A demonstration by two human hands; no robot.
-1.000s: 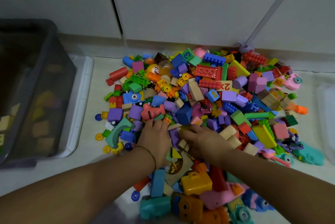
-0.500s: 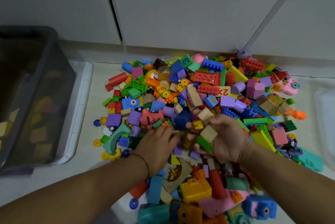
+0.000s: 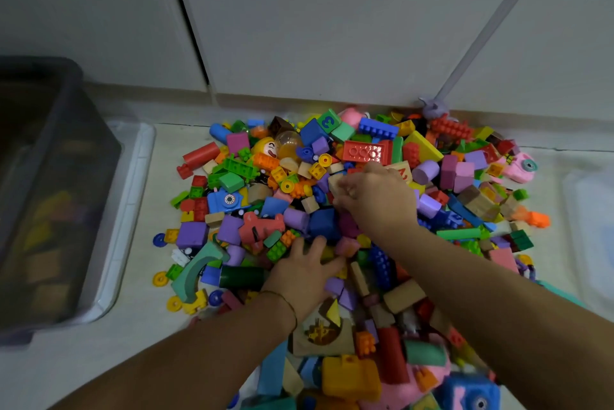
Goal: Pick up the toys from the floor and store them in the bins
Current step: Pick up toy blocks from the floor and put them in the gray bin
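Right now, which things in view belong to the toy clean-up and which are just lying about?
Job: toy pile, dark bin, left hand resting on the pile, right hand gripping a wooden block.
Just there: white tray by the bin, grey strap against the wall, cabinet doors.

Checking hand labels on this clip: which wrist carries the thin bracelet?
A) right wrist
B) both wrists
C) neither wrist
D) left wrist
D: the thin bracelet circles the wrist behind the left hand, which rests on the toy pile; the right hand, gripping a wooden block deeper in the pile, shows a bare wrist.
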